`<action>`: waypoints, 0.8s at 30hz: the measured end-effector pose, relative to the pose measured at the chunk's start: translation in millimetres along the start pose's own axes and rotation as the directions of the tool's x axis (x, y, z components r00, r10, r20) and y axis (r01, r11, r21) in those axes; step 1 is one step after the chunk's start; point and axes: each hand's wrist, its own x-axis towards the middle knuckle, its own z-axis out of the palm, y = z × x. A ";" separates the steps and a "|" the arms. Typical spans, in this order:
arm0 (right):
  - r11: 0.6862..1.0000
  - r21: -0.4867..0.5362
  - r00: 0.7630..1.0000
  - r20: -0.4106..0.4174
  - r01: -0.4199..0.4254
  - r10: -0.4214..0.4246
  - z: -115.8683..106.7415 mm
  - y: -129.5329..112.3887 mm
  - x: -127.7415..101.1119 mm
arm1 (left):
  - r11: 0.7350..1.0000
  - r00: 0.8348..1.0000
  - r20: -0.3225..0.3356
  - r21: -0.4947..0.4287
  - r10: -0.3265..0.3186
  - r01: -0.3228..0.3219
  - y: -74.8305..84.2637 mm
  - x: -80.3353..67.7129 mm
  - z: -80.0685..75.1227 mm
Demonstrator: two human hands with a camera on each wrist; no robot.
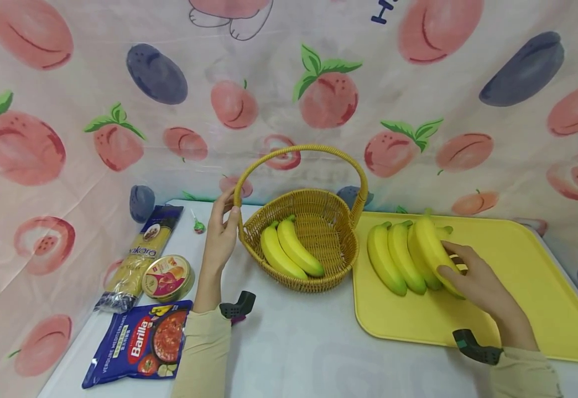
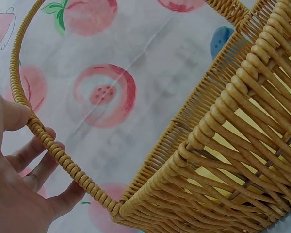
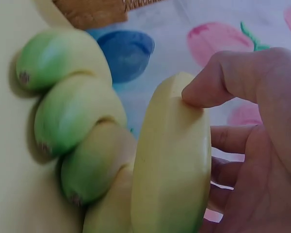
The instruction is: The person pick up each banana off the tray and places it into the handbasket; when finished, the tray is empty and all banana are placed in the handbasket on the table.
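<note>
My left hand [image 1: 221, 235] grips the handle [image 2: 63, 158] of a yellow-brown wicker basket [image 1: 296, 284] near its left base, thumb on one side and fingers on the other. Inside the basket lie two bananas [image 1: 296, 249], side by side. Over the yellow tray [image 1: 508, 315], my right hand [image 1: 480, 282] pinches a banana [image 3: 169, 160] between the thumb and the fingers behind it. Left of that banana, several others [image 1: 388, 260] lie in a row on the tray, their green tips [image 3: 53, 116] showing in the right wrist view. The held banana partly covers the row's right end.
At the left lie a pasta packet [image 1: 144, 249], a round tin [image 1: 167, 278], a blue Barilla pouch [image 1: 136, 345] and a small lollipop [image 1: 198, 226]. A fruit-print cloth [image 1: 269, 72] hangs behind the white table [image 1: 293, 342].
</note>
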 end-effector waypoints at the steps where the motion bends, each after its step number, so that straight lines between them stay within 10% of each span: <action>1: 1.000 0.004 1.000 0.004 0.005 -0.005 0.5 -3.6 -0.5 | 1.000 1.000 0.000 0.001 -0.002 0.002 0.0 0.0 0.0; 24: 0.982 -0.069 0.982 0.076 0.178 -0.173 18.7 -73.4 -12.1 | 1.000 1.000 0.010 -0.012 -0.021 0.021 -0.8 0.4 -1.4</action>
